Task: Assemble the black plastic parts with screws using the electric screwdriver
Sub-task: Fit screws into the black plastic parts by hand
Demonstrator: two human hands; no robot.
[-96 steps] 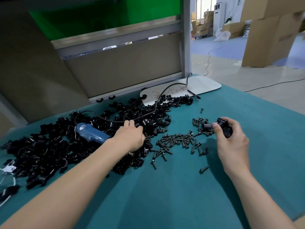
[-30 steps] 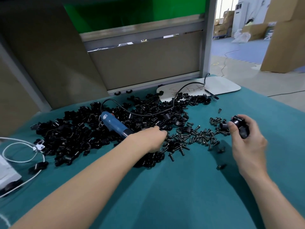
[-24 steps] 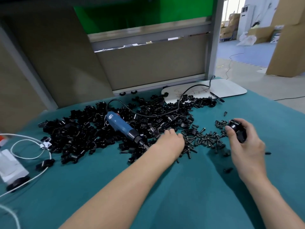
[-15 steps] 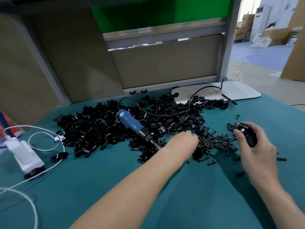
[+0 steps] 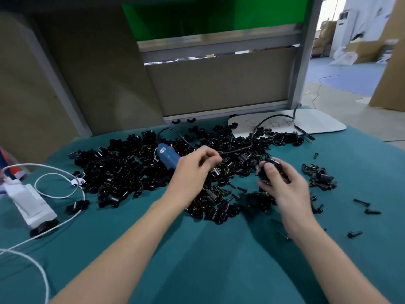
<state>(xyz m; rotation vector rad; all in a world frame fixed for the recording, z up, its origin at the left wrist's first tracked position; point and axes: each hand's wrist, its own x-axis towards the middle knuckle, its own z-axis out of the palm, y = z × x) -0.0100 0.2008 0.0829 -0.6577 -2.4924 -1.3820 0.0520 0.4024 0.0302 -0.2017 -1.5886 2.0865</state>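
Our right hand (image 5: 285, 189) gripped the black part (image 5: 269, 170), probably light and stiff, by its sides; our left hand (image 5: 192, 172) was curled, its hold unclear.

Lit softly and evenly from overhead, moderately bright across the desk (image 5: 219, 270). Blown out almost to white at the upper right, beyond the metal post (image 5: 305, 51). Faint, soft-edged shadows under both forearms, darker below the right hand (image 5: 285, 189). Smeared by motion at the right hand and, less so, at the left hand (image 5: 192, 170). Little detail within the heap of black plastic parts (image 5: 122, 170), only small glints. Bent by the wide lens toward the edges, with a leaning post and a curved partition (image 5: 43, 84). Soft at the corners, white cable (image 5: 26, 260) included.
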